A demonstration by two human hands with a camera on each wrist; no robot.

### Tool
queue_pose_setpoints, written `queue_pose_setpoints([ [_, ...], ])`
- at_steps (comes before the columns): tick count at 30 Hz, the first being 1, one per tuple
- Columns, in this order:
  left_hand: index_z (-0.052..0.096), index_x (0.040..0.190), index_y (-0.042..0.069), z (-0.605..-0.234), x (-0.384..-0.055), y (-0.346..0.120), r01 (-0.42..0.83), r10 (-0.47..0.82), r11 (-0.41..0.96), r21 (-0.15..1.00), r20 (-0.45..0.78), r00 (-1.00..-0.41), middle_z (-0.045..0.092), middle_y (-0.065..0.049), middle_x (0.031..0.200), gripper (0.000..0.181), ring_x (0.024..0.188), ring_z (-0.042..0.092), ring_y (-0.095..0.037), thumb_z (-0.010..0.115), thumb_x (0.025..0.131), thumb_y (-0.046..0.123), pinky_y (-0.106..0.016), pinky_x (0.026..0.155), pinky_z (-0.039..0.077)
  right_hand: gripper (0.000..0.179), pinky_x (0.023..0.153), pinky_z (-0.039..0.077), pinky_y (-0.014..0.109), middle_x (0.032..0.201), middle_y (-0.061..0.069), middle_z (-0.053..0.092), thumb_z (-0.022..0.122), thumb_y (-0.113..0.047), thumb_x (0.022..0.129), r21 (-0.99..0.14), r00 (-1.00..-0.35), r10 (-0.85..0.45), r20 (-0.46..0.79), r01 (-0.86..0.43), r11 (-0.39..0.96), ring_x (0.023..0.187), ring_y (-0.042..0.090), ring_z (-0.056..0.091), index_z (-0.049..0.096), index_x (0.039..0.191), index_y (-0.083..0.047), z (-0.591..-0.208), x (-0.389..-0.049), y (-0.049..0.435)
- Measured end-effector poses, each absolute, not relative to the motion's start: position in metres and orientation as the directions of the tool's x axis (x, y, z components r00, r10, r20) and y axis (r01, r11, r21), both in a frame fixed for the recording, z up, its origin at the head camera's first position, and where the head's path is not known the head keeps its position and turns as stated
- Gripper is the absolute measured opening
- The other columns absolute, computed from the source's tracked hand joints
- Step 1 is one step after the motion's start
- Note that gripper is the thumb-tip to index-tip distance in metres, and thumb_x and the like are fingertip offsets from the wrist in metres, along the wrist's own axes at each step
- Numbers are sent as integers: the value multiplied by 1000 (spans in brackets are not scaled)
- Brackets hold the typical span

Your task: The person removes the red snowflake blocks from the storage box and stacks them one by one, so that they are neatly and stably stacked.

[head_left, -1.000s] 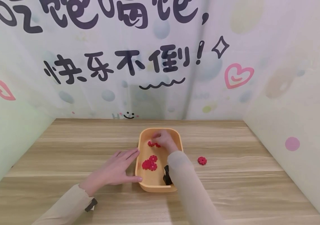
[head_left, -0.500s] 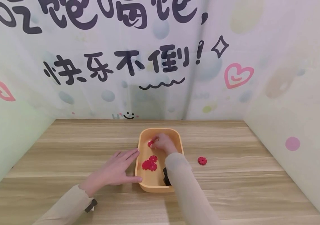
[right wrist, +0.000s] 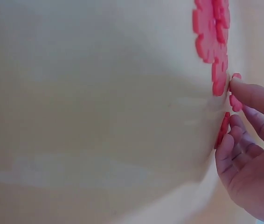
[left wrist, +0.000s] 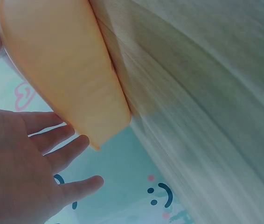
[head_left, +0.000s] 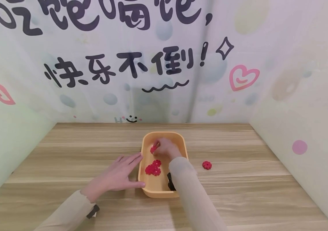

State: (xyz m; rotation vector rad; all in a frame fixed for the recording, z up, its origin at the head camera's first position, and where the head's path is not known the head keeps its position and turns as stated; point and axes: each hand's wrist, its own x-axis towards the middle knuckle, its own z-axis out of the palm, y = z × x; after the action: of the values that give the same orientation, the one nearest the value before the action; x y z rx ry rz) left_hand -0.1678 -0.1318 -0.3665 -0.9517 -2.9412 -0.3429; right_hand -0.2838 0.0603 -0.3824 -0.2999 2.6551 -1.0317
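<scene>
A pale orange plastic bin point(head_left: 164, 194) stands on the table. My left hand point(head_left: 119, 173) rests against its left rim with straight, spread fingers; the left wrist view shows the fingertips at the rim of the bin point(left wrist: 62, 60). Inside the far half, my right hand point(head_left: 168, 148) pinches a red snowflake disc point(right wrist: 236, 100) between thumb and forefinger. A second red disc point(right wrist: 223, 130) is at the curled lower fingers. Several more red discs point(head_left: 153, 168) lie in a cluster on the bin's floor, nearer to me.
One red disc point(head_left: 207, 165) lies on the wood-grain table point(head_left: 239, 192) to the right of the bin. A black strap or clip point(head_left: 171, 182) shows at the right sleeve. A printed curtain wall point(head_left: 164, 106) stands behind the table, with pale walls at both sides.
My right hand has shifted slightly toward me and left within the bin, bringing a red disc into its fingers. The left hand stays in place.
</scene>
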Motion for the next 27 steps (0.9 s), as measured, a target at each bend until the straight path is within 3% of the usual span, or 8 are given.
queue_pose_setpoints([
  [7, 33, 136, 4, -367, -168, -132, 588, 580, 783, 203, 99, -808, 30, -8, 139, 90, 121, 33, -26, 54, 72, 64, -52, 96, 22, 29, 73, 44, 30, 85, 4, 53, 69, -8, 75, -677, -918, -367, -150, -175, 715, 80, 19, 50, 53, 98, -6, -384, -286, 59],
  [16, 32, 136, 5, -367, -169, -132, 579, 574, 787, 214, 91, -814, 30, -7, 139, 90, 122, 32, -25, 54, 72, 65, -52, 96, 21, 28, 82, 40, 36, 90, 0, 55, 68, -11, 75, -662, -902, -366, -230, -131, 738, 87, 18, 49, 59, 101, -12, -381, -285, 62],
  [27, 33, 136, 5, -367, -168, -132, 578, 572, 787, 217, 96, -815, 30, -7, 139, 89, 122, 33, -25, 56, 71, 63, -52, 95, 22, 27, 80, 40, 36, 88, 0, 56, 70, -15, 73, -661, -895, -367, -255, -115, 741, 86, 18, 49, 61, 99, -11, -375, -283, 65],
])
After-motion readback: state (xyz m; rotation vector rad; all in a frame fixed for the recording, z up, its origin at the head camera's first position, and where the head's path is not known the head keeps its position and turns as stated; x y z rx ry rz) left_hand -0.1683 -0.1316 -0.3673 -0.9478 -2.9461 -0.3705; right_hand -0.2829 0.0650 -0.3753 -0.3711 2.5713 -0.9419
